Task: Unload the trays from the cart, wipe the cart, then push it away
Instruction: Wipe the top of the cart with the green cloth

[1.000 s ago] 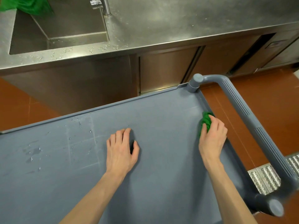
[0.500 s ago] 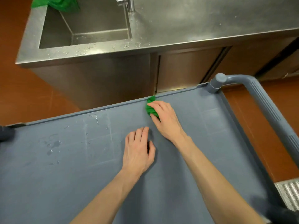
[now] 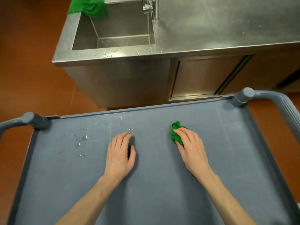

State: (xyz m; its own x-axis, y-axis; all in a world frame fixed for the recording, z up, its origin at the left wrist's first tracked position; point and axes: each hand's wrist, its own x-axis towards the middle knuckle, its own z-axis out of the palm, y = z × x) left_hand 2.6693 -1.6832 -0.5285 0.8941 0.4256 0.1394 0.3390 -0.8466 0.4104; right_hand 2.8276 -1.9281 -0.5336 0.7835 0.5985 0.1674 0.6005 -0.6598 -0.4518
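Grey-blue cart (image 3: pixel 162 192) parked just in front of the steel sink counter (image 3: pixel 211 33), long axis running left to right, parallel to the counter's front edge. Flat top deck with a low raised rim all round. Matte plastic surface, faint pale square outlines across it. Rounded post at the far right corner of the cart, joined to a ribbed grey handle (image 3: pixel 285 103) curving off that end; matching handle (image 3: pixel 17 121) at the far left corner.

On the cart top, left of centre: beads and smears of water (image 3: pixel 81 138). Just right of the wet patch, left hand (image 3: pixel 120 153) resting palm down on the cart, fingers fairly straight and close together, pointing toward the counter, gripping nothing. Further right on the cart, right hand (image 3: pixel 190 146) pressing a bunched green cloth (image 3: pixel 176 135) onto the deck, fingers curled over it, cloth bulging out past the fingertips toward the counter. Both forearms bare, reaching in from the near edge of the cart.

Beyond the cart: steel basin (image 3: pixel 113 28) sunk in the counter, droplets along its front lip, tap (image 3: pixel 151 7) at its right rear, a second green cloth (image 3: pixel 88 6) draped over its far left corner. Below the counter, steel cabinet doors (image 3: pixel 203 77) facing the cart. Reddish-brown floor (image 3: pixel 32 62) around the cart and counter.
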